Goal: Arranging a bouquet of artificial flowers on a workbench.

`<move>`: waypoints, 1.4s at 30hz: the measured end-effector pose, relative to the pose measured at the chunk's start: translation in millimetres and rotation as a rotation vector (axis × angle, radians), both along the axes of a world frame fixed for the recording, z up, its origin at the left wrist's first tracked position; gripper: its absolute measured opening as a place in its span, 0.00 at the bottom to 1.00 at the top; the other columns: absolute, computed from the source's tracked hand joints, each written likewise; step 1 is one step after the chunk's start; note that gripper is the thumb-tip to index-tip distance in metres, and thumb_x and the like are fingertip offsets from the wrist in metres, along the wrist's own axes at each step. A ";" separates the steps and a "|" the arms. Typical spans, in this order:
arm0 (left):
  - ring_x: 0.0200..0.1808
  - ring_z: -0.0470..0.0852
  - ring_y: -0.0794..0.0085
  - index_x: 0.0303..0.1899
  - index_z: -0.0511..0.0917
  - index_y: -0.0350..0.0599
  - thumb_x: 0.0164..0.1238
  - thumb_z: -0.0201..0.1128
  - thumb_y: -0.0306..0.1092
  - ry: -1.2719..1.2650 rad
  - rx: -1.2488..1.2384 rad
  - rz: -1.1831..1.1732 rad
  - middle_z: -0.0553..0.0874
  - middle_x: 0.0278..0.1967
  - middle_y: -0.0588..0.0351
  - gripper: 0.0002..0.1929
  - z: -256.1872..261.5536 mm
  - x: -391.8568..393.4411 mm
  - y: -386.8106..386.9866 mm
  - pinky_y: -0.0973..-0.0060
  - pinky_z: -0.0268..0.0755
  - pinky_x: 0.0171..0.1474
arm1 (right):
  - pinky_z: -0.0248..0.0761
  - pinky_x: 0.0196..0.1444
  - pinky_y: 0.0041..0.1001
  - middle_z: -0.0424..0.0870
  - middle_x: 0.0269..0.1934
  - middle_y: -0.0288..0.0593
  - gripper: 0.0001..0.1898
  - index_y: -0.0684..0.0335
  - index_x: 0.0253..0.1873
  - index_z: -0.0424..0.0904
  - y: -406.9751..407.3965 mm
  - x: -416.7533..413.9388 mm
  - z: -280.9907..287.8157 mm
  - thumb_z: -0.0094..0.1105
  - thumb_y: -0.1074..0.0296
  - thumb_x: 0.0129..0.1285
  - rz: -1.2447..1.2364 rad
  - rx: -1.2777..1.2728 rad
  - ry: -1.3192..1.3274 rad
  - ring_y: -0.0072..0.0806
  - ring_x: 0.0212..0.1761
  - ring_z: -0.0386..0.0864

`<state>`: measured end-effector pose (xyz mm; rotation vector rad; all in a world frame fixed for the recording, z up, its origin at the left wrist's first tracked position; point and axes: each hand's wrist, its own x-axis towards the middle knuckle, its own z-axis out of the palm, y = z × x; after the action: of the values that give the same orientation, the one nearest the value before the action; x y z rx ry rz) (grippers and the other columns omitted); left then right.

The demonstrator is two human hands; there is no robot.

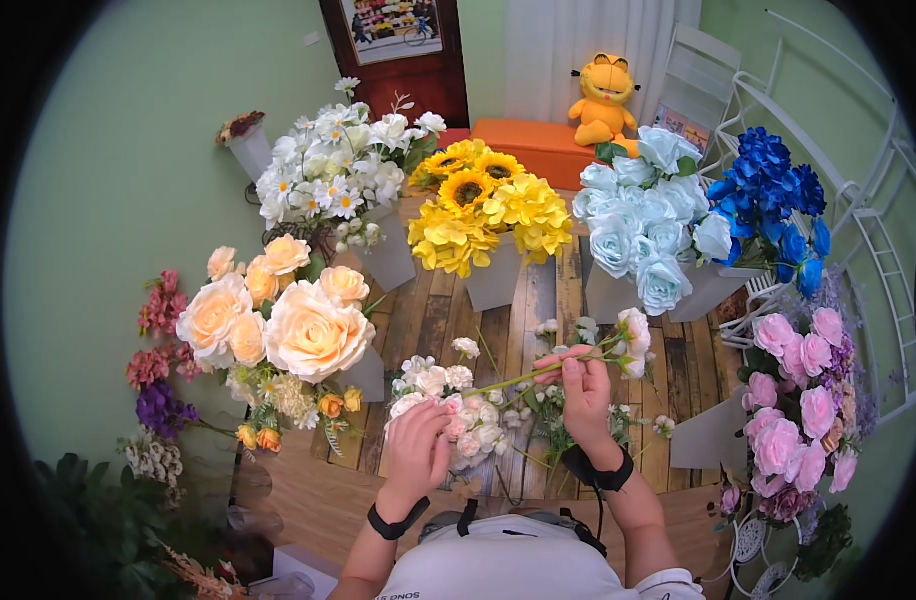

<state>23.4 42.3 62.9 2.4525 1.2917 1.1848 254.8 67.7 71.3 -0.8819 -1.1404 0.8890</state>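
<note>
My right hand (582, 390) grips the green stem of an artificial pale pink-white flower spray (635, 343), whose blooms point up to the right. The stem's lower end slants down left toward a bunch of white and pale pink artificial flowers (469, 429). Over the left side of that bunch lies my left hand (420, 444), palm down; its fingertips are partly hidden among the blooms, so whether it holds anything does not show. Small white flowers with green stems (555, 420) lie on the wooden plank table (428, 315) beneath my right hand.
Around the table stand containers of peach roses (319, 330), white daisies (330, 172), yellow sunflowers (469, 191), light blue roses (642, 217), dark blue flowers (773, 180) and pink roses (795, 420). Behind are an orange bench (533, 150) with a plush cat (604, 97) and a white metal rack (878, 247).
</note>
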 end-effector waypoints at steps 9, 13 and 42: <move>0.40 0.73 0.62 0.40 0.77 0.44 0.51 0.64 0.52 0.471 -0.216 0.065 0.77 0.38 0.55 0.22 0.8 17.3 15.8 0.68 0.61 0.42 | 0.73 0.40 0.22 0.77 0.41 0.44 0.09 0.71 0.43 0.69 2.1 -10.8 -3.8 0.41 0.70 0.71 0.130 -0.093 -0.119 0.25 0.36 0.79; 0.40 0.73 0.63 0.36 0.79 0.44 0.48 0.65 0.53 0.461 -0.232 0.093 0.76 0.36 0.55 0.22 -3.9 17.0 15.6 0.68 0.60 0.42 | 0.73 0.41 0.21 0.79 0.39 0.46 0.09 0.68 0.45 0.66 3.7 -10.0 -7.9 0.41 0.67 0.72 0.147 -0.061 -0.220 0.25 0.36 0.79; 0.55 0.72 0.60 0.26 0.81 0.44 0.47 0.69 0.50 0.361 -0.319 -0.138 0.73 0.55 0.45 0.17 -5.1 -4.0 14.5 0.47 0.49 0.61 | 0.73 0.43 0.24 0.76 0.39 0.45 0.11 0.72 0.44 0.71 -19.8 -42.4 -4.4 0.41 0.70 0.71 0.240 0.011 -0.196 0.26 0.37 0.79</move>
<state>19.4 56.8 57.8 2.5303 1.2484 0.4712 212.4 47.9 66.8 -0.8486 -1.4413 1.0061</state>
